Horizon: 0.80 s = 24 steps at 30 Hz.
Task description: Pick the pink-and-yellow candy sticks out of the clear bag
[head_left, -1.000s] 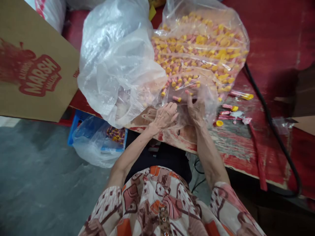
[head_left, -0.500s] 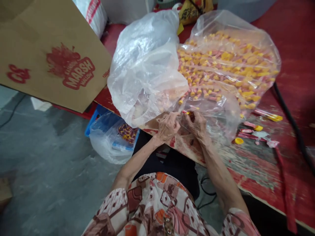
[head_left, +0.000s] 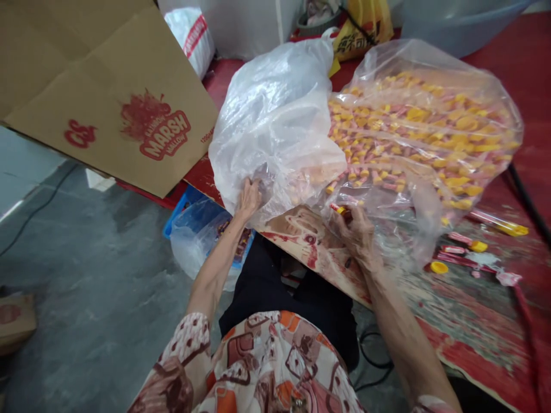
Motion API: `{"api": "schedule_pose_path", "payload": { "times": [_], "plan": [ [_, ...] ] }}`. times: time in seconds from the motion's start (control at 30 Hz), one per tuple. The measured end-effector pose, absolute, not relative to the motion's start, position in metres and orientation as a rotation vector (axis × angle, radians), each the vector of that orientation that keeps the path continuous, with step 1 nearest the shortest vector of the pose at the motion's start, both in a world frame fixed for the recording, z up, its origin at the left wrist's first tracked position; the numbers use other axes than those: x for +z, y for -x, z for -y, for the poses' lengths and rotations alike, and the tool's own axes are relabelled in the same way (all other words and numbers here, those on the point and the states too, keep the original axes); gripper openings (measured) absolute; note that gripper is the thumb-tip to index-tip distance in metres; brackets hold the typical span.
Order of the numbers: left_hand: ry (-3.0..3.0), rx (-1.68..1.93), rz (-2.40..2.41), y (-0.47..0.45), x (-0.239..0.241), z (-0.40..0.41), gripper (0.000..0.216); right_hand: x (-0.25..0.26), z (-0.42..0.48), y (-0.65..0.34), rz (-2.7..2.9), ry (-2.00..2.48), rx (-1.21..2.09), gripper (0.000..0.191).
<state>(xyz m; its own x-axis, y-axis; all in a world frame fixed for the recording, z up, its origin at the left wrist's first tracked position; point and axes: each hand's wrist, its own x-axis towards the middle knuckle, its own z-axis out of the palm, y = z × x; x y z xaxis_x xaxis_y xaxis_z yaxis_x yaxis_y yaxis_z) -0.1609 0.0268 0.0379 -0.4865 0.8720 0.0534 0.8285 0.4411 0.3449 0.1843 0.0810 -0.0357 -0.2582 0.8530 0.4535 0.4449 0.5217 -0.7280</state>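
My left hand is at the mouth of a cloudy white plastic bag. Its fingertips are partly lost against the film, so their grip does not show. My right hand is closed by the table edge, holding a small yellow-capped tube with a red and white wrapper; the palm hides most of it. Just beyond, a large clear bag bulges with many pink tubes with yellow caps. Its loose film spreads over the table beside my right hand.
A cardboard box stands at the left on the red table. A blue crate with a plastic liner sits below the edge. Loose pieces and a yellow cap lie at right, near a long clear tube.
My left hand has moved left, away from my right hand, to the white bag's mouth. My right hand still holds the small tube at the table edge. The view has shifted slightly.
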Motion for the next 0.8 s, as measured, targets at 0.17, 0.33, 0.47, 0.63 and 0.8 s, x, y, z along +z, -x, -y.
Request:
{"api": "schedule_pose_path", "payload": {
  "times": [0.17,0.33,0.47,0.63,0.8],
  "plan": [
    [-1.495,0.511,-2.538,0.166,0.033,-0.017,0.045,-0.036,-0.080,-0.183,1.869,1.085,0.526,0.039],
    [-1.606,0.686,-2.373,0.148,0.044,-0.013,0.033,-0.035,-0.079,-0.183,1.894,1.098,0.531,0.037],
    [-1.656,0.808,-2.147,0.122,0.060,-0.016,0.029,-0.028,-0.079,-0.183,1.946,1.088,0.604,0.035],
    [-1.686,0.855,-1.798,0.080,0.068,-0.017,0.036,-0.022,-0.085,-0.190,1.753,1.126,0.519,0.040],
    [-1.734,0.691,-1.576,0.046,0.051,-0.025,0.028,-0.024,-0.093,-0.197,1.849,1.238,0.552,0.038]
  ]
}}
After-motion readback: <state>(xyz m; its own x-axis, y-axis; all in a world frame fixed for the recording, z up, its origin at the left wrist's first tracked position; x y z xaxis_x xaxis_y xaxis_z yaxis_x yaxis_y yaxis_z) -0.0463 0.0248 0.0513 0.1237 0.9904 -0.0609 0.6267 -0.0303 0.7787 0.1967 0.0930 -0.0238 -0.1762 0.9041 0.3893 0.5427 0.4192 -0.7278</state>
